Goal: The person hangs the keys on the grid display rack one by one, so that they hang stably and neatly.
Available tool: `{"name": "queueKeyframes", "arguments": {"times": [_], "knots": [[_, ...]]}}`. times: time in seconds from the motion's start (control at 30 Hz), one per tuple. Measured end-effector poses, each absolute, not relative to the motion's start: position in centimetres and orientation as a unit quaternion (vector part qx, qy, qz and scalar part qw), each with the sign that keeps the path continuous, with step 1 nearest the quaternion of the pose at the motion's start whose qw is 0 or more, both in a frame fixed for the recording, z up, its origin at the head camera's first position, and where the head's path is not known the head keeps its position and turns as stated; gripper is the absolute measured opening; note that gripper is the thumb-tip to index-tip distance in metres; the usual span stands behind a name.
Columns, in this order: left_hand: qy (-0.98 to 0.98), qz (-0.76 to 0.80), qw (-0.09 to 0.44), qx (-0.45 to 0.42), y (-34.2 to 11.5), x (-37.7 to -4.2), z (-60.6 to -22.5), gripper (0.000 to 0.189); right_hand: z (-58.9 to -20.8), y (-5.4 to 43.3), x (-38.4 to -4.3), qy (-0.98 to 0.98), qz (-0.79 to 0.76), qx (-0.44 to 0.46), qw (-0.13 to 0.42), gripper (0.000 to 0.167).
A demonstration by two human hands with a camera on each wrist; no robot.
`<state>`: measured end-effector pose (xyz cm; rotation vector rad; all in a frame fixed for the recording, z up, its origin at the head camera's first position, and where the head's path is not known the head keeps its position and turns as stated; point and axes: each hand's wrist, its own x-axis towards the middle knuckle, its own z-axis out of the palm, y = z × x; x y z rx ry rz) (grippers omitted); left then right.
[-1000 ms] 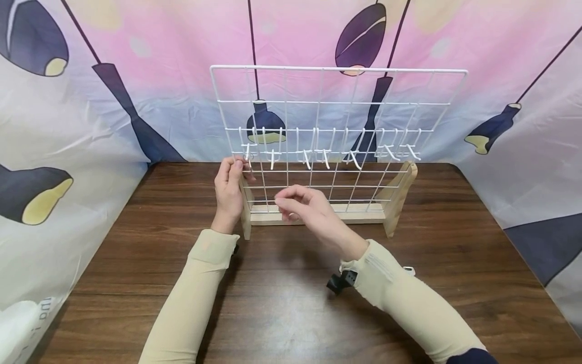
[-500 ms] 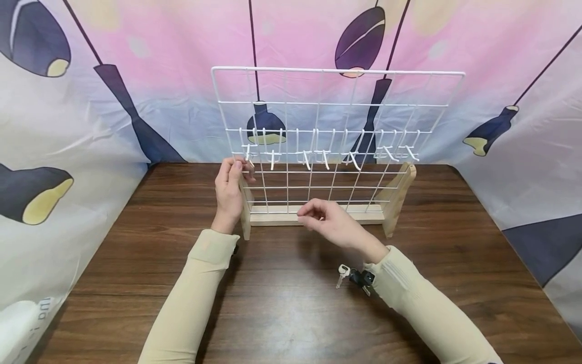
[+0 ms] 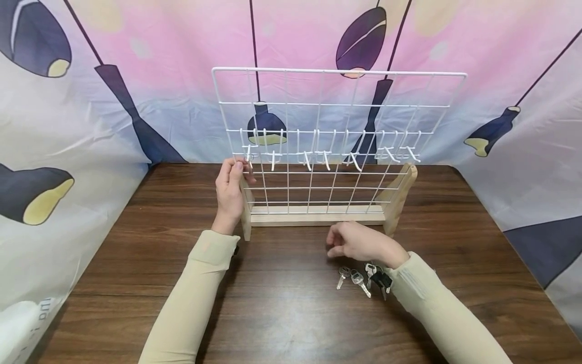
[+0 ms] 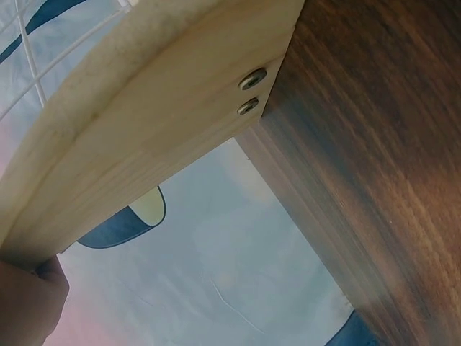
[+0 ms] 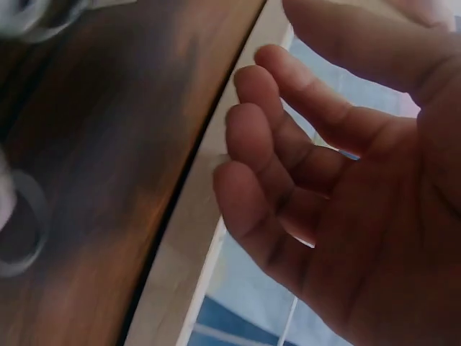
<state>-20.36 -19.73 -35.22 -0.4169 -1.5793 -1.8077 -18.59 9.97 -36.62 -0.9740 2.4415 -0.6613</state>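
Observation:
My left hand (image 3: 229,191) grips the top of the left wooden upright (image 3: 246,212) of a white wire grid rack (image 3: 320,188). In the left wrist view, part of that hand (image 4: 29,303) meets the end of the wooden upright (image 4: 151,119). Several white hooks (image 3: 324,159) hang in a row across the grid; a small metallic piece shows at the leftmost one, by my left fingers. My right hand (image 3: 364,242) hovers over the table before the rack's base, its fingers loosely bent around nothing. Just below it lie several metal keys (image 3: 360,283), partly hidden by the wrist.
The rack's wooden base bar (image 3: 318,219) and right upright (image 3: 400,197) stand on the brown wooden table (image 3: 273,303). A printed cloth (image 3: 173,116) hangs behind and along the sides. A white object (image 3: 22,328) lies at the lower left edge.
My right hand has drawn back from the grid toward the right and nearer to me, uncovering keys on the table. My left hand stays on the upright.

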Motion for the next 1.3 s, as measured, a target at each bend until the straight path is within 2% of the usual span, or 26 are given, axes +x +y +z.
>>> {"name": "queueKeyframes", "arguments": {"times": [0.23, 0.57, 1.3], "knots": [[-0.607, -0.697, 0.346, -0.161, -19.7, -20.3, -35.3, 0.033, -37.3, 11.5, -18.5, 0.895, -0.19, -0.332, 0.23, 0.02], [-0.608, -0.693, 0.351, -0.166, -19.7, -20.3, -35.2, 0.033, -37.3, 12.4, -17.7, 0.912, -0.145, -0.315, 0.219, 0.029], [-0.624, -0.677, 0.353, -0.168, -19.9, -20.3, -35.4, 0.038, -38.2, 12.1, -17.7, 0.885, -0.188, -0.357, 0.235, 0.021]]}}
